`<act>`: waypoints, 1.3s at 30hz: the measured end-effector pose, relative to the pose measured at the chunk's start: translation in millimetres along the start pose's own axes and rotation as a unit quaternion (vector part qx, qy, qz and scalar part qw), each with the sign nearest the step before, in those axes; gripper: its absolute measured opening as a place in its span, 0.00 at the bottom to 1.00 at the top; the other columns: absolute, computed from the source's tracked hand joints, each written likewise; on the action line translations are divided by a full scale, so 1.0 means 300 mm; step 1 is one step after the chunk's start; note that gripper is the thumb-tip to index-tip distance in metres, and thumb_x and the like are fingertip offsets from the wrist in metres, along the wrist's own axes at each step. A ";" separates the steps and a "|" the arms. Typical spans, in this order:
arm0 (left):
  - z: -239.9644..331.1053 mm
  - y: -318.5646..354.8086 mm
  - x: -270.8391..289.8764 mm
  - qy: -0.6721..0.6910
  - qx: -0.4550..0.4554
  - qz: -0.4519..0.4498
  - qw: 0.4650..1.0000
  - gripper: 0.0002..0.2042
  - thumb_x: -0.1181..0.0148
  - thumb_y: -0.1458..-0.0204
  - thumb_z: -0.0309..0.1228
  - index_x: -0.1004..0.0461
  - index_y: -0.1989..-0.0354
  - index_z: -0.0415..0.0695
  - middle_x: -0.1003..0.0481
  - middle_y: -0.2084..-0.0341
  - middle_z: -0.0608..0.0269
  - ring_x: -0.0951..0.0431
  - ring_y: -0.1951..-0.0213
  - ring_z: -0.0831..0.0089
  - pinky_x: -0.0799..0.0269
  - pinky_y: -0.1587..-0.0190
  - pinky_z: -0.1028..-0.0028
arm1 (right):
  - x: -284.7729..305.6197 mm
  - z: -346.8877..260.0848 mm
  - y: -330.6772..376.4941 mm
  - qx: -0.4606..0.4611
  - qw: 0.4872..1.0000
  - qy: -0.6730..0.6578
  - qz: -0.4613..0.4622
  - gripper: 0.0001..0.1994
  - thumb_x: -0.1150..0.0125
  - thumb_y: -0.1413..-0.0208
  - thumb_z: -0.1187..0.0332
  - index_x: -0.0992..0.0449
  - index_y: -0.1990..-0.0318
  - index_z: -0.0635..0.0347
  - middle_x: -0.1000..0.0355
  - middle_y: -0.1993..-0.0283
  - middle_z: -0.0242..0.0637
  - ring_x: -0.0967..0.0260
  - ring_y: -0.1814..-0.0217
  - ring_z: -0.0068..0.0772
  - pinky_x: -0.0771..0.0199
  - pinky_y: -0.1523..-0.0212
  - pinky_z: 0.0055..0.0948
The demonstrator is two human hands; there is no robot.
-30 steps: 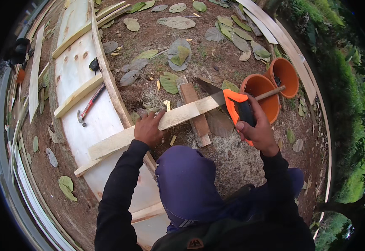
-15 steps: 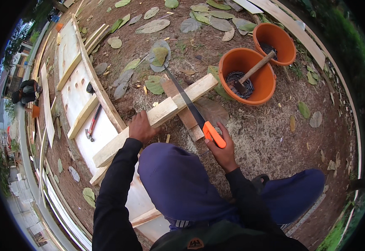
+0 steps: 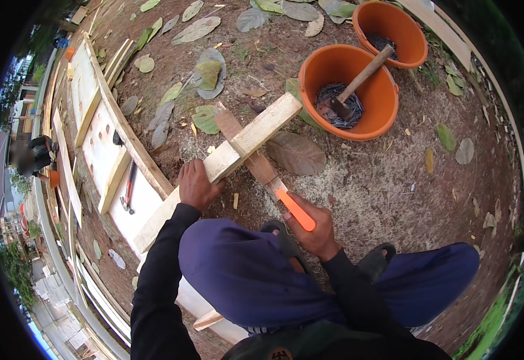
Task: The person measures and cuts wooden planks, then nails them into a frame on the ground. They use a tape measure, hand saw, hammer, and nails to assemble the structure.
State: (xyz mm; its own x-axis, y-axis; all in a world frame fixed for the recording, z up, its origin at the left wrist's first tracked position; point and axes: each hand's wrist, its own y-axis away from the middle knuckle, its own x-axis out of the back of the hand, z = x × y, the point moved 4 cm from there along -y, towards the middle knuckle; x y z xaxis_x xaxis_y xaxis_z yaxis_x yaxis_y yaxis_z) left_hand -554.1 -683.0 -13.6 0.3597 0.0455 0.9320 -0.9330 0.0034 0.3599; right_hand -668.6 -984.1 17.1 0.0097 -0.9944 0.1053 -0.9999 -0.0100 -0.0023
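My left hand (image 3: 197, 185) grips a pale wooden beam (image 3: 268, 127) that slants up to the right, with the thumb along its near side. My right hand (image 3: 313, 227) is closed around the orange handle of a handsaw (image 3: 296, 210). The saw's blade is turned edge-on and hardly shows; it points toward a cut line across the beam, just beyond my left hand. Beneath the beam lies a brown wood block (image 3: 261, 169), crossing under it. My bent knee (image 3: 232, 258) is close beside the beam's near part.
Two orange buckets of nails stand far right; a wooden-handled hammer (image 3: 361, 81) rests in the nearer bucket (image 3: 310, 90). On the left, a long panel framed with timber (image 3: 118, 105) carries a red-handled claw hammer (image 3: 129, 192). Large leaves litter the soil. Another person (image 3: 37, 153) is far left.
My right hand has drawn the saw back toward me and lower. Its blade, earlier broadside above the beam, is now edge-on. My left hand keeps its hold on the beam.
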 end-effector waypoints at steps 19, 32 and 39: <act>0.008 0.001 -0.012 -0.012 -0.062 0.105 0.992 0.28 0.23 0.58 0.39 0.36 0.58 0.41 0.28 0.60 0.50 0.24 0.54 0.49 0.28 0.53 0.53 | -0.039 0.010 0.062 0.001 0.999 0.026 0.019 0.21 0.36 0.45 0.75 0.24 0.43 0.69 0.18 0.59 0.49 0.16 0.65 0.40 0.18 0.64 0.32; 0.016 0.005 -0.007 0.002 -0.072 0.099 0.992 0.28 0.23 0.59 0.38 0.36 0.57 0.41 0.29 0.60 0.52 0.25 0.52 0.49 0.28 0.52 0.53 | -0.081 0.073 0.039 -0.024 0.999 0.017 0.015 0.20 0.36 0.45 0.76 0.24 0.44 0.72 0.19 0.55 0.50 0.17 0.59 0.36 0.19 0.58 0.31; 0.002 0.006 -0.001 -0.017 -0.094 0.134 0.986 0.28 0.23 0.58 0.39 0.36 0.59 0.39 0.28 0.62 0.48 0.24 0.56 0.46 0.27 0.57 0.53 | -0.118 0.075 0.003 0.034 0.998 0.044 0.025 0.19 0.36 0.46 0.77 0.23 0.45 0.71 0.19 0.58 0.52 0.18 0.64 0.37 0.19 0.62 0.32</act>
State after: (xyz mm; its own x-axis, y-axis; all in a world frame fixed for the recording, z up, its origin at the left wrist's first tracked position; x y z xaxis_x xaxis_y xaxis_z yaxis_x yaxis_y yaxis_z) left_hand -555.8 -683.6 -13.3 0.0968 0.0355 0.9947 -0.9794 0.1814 0.0889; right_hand -669.8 -951.2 -9.0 -0.0439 -0.9806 0.1908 -0.9965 0.0295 -0.0779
